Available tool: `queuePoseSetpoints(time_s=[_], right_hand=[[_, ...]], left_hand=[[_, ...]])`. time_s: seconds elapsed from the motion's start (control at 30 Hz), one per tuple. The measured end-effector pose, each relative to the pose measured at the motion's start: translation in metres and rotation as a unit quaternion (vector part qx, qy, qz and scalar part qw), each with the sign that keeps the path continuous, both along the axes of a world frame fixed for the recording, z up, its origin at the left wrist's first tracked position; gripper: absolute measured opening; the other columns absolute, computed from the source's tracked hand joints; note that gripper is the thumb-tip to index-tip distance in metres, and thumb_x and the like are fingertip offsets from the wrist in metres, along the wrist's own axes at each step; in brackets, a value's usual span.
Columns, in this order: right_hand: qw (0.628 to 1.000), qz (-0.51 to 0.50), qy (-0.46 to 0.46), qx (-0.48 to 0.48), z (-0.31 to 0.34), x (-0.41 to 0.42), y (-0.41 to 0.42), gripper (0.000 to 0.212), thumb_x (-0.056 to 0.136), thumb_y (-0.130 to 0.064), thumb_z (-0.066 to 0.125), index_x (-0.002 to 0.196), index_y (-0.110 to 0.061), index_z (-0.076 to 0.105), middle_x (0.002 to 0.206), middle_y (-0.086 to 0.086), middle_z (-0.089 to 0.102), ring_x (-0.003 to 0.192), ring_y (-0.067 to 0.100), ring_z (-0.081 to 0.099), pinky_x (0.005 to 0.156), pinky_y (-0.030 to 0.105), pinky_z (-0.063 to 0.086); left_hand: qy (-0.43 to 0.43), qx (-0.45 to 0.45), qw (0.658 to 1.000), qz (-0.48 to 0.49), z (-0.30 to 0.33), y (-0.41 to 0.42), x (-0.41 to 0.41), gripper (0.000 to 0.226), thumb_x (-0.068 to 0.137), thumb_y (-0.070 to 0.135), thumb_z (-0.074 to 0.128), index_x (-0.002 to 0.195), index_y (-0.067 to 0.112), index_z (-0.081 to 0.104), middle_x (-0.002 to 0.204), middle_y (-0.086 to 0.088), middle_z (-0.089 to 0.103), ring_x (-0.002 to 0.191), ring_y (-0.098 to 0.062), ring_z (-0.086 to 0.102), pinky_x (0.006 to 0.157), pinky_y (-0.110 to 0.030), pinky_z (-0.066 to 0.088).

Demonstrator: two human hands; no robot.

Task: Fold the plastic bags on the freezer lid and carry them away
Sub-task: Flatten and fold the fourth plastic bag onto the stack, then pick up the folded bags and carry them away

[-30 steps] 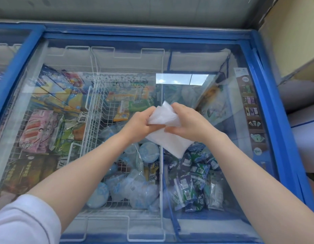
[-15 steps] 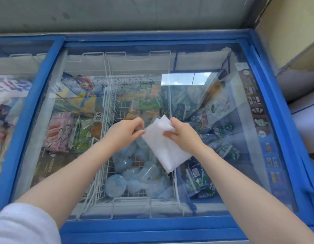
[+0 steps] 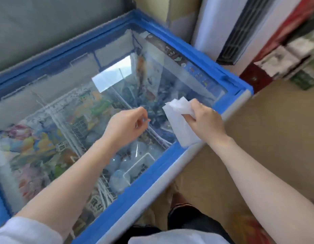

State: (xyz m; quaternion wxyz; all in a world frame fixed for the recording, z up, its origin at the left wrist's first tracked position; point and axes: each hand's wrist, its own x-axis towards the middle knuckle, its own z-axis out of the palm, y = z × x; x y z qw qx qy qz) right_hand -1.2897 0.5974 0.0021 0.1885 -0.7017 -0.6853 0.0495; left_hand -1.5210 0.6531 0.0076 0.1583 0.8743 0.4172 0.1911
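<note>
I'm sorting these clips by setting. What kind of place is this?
Probably a small shop: a glass-topped chest freezer full of packaged frozen treats, with stacked boxed goods at the right.

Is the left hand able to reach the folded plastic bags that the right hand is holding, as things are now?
Probably yes. The left hand hangs beside the folded plastic bags, which the right hand grips. Only open air above the freezer lid lies between them.
</note>
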Motion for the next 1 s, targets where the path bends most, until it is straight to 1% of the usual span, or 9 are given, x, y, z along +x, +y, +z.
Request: queuePoseSetpoints(time_s=[0.07,0.13,0.23,0.3,0.43,0.57,0.77,0.87,1.0], right_hand=[[0.994,-0.098,0.008,-0.043,0.003,0.033,-0.042,0.026,0.093,-0.028,0.051,0.101,-0.003,0.048,0.093,0.017,0.064,0.086,0.041,0.059,0.059,0.038,0.031],[0.979,-0.195,0.009,-0.062,0.001,0.07,-0.086,0.025,0.092,-0.027,0.051,0.103,-0.004,0.048,0.097,0.017,0.063,0.09,0.041,0.058,0.062,0.037,0.031],[0.946,-0.314,0.012,-0.085,-0.009,0.125,-0.151,0.023,0.092,-0.026,0.051,0.101,-0.005,0.046,0.094,0.019,0.062,0.088,0.041,0.058,0.06,0.035,0.031],[0.926,-0.365,0.011,-0.099,-0.019,0.158,-0.185,0.023,0.092,-0.027,0.051,0.1,-0.006,0.044,0.091,0.017,0.061,0.085,0.039,0.058,0.058,0.033,0.03],[0.894,-0.441,0.007,-0.082,-0.028,0.24,-0.22,0.028,0.093,-0.03,0.052,0.101,-0.005,0.044,0.082,0.014,0.057,0.077,0.036,0.056,0.055,0.033,0.03],[0.874,-0.482,0.034,-0.056,-0.026,0.351,-0.224,0.021,0.093,-0.027,0.05,0.091,-0.011,0.037,0.074,0.005,0.045,0.068,0.03,0.045,0.055,0.033,0.03],[0.859,-0.504,0.066,-0.059,0.001,0.516,-0.225,0.017,0.091,-0.019,0.047,0.088,-0.012,0.032,0.072,0.005,0.043,0.064,0.031,0.042,0.052,0.033,0.025],[0.852,-0.516,0.061,-0.063,0.013,0.575,-0.226,0.017,0.093,-0.021,0.046,0.088,-0.012,0.032,0.073,0.004,0.043,0.064,0.029,0.038,0.048,0.033,0.018],[0.846,-0.524,0.062,-0.078,0.009,0.67,-0.219,0.017,0.094,-0.022,0.044,0.089,-0.012,0.032,0.076,0.003,0.043,0.066,0.028,0.04,0.045,0.03,0.018]], left_hand=[[-0.012,-0.005,0.998,-0.068,0.001,-0.008,0.047,0.017,0.082,0.031,0.051,0.082,0.015,0.054,0.057,0.013,0.041,0.052,-0.022,0.045,0.052,-0.03,0.042],[-0.006,-0.019,0.989,-0.146,-0.003,-0.019,0.1,0.026,0.08,0.039,0.044,0.084,0.016,0.055,0.061,0.009,0.049,0.059,-0.027,0.054,0.055,-0.032,0.045],[0.009,-0.033,0.97,-0.242,-0.007,-0.04,0.183,0.031,0.08,0.038,0.042,0.09,0.014,0.059,0.065,0.01,0.051,0.066,-0.029,0.059,0.059,-0.03,0.042],[0.014,-0.039,0.956,-0.289,-0.008,-0.056,0.235,0.023,0.084,0.033,0.048,0.092,0.015,0.059,0.066,0.014,0.048,0.068,-0.027,0.058,0.06,-0.031,0.044],[0.035,-0.038,0.937,-0.346,-0.011,-0.067,0.342,0.013,0.089,0.026,0.053,0.095,0.015,0.056,0.073,0.008,0.056,0.07,-0.022,0.055,0.061,-0.032,0.045],[0.043,-0.019,0.928,-0.37,-0.006,-0.069,0.467,0.013,0.089,0.026,0.053,0.097,0.017,0.057,0.08,0.006,0.061,0.071,-0.018,0.057,0.062,-0.03,0.046],[0.025,-0.007,0.921,-0.388,0.024,-0.068,0.654,0.012,0.09,0.023,0.053,0.097,0.015,0.059,0.085,0.008,0.049,0.075,-0.021,0.055,0.064,-0.034,0.049],[0.05,-0.012,0.918,-0.393,0.032,-0.061,0.724,0.013,0.091,0.024,0.051,0.099,0.016,0.058,0.084,0.008,0.054,0.076,-0.018,0.055,0.064,-0.032,0.049],[0.101,-0.012,0.915,-0.39,0.017,-0.04,0.829,0.018,0.094,0.027,0.047,0.104,0.017,0.056,0.091,0.003,0.061,0.081,-0.019,0.058,0.068,-0.032,0.051]])
